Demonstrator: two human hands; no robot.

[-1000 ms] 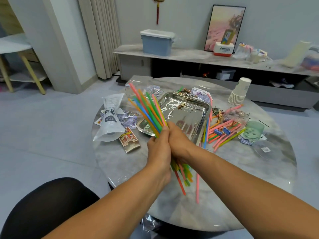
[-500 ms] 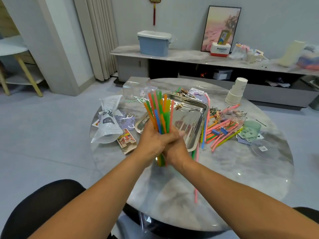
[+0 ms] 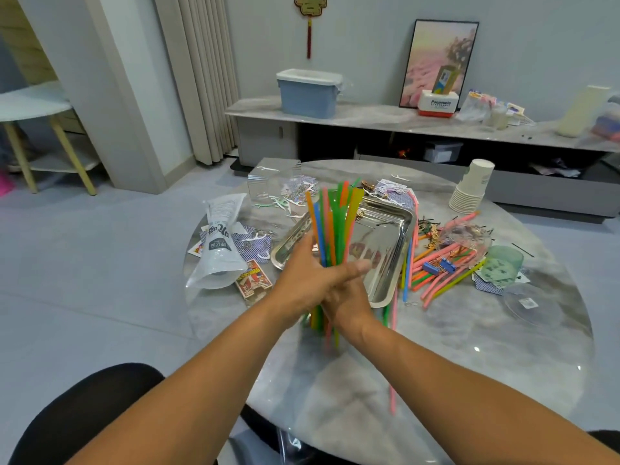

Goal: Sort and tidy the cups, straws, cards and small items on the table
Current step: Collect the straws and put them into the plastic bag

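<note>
Gripping straw bundle (image 3: 332, 226) upright, both hands.

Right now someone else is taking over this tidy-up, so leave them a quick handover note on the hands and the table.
Left hand and right hand: both wrapped round one bundle of straws, held upright over the table's near side.
Loose straws lie right of the metal tray, with blue clips among them; one pink straw sits near the front edge.
Paper cups are stacked at the far right; a green cup rests on cards.
Done: part of the straws gathered.
Left: remaining straws, the scattered cards, floss picks, pins, and the white bag.
</note>
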